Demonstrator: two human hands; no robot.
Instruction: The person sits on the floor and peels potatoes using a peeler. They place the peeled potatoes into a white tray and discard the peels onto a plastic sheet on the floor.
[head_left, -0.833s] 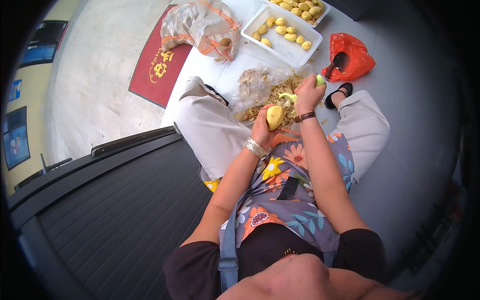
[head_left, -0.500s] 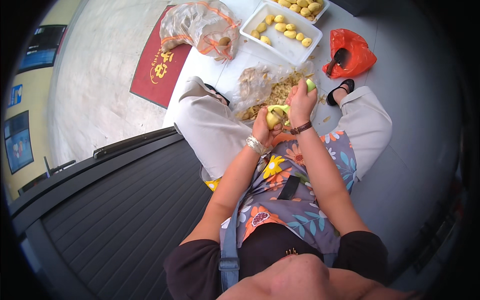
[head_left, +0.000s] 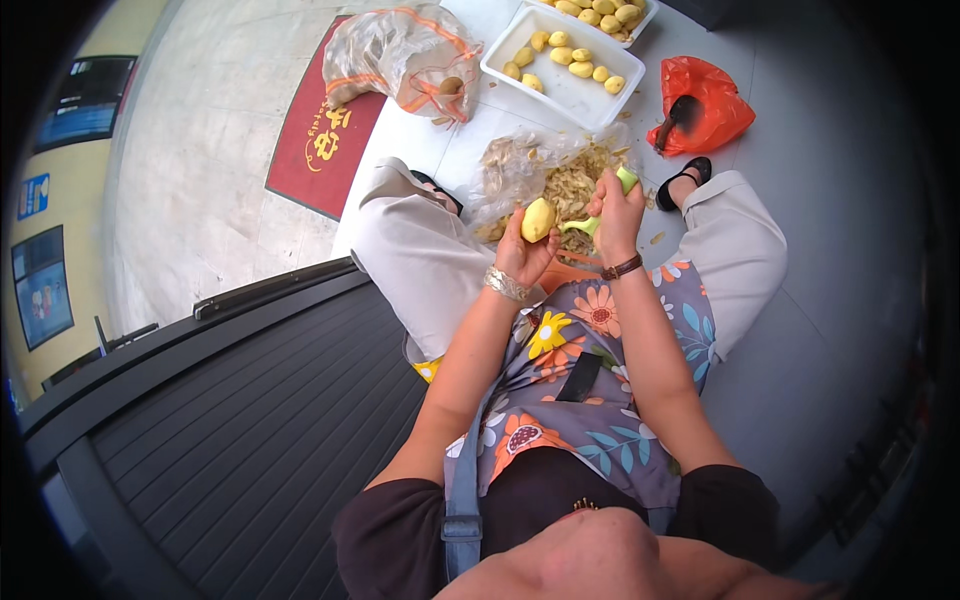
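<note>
I find the left hand (head_left: 527,250) with its grip closed around a yellow, peeled potato (head_left: 538,219), fingers and thumb along its sides and its upper face exposed. The potato is held clear of the floor (head_left: 750,260), in front of the floral apron (head_left: 600,310) and between the knees. I record the right hand (head_left: 618,215) with its grip clamped on a light-green peeler (head_left: 627,180); the handle projects beyond the fist, and the head points left, just beside the potato. I cannot confirm contact between the two.

Beneath and beyond the hands I note a heap of peelings (head_left: 572,190), lying against a crumpled clear plastic bag (head_left: 508,165). Farther out stands a white tub (head_left: 575,98) with yellow potatoes (head_left: 581,69) grouped toward its left and far sides; its near part shows bare bottom. A second tub (head_left: 634,42), more fully loaded, stands just behind it.

To the right I log a red plastic bag (head_left: 722,105) with a dark object (head_left: 683,112) on it, too blurred to identify. To the left, a translucent sack (head_left: 390,55) with orange stripes overlaps a red mat (head_left: 315,130).
</note>
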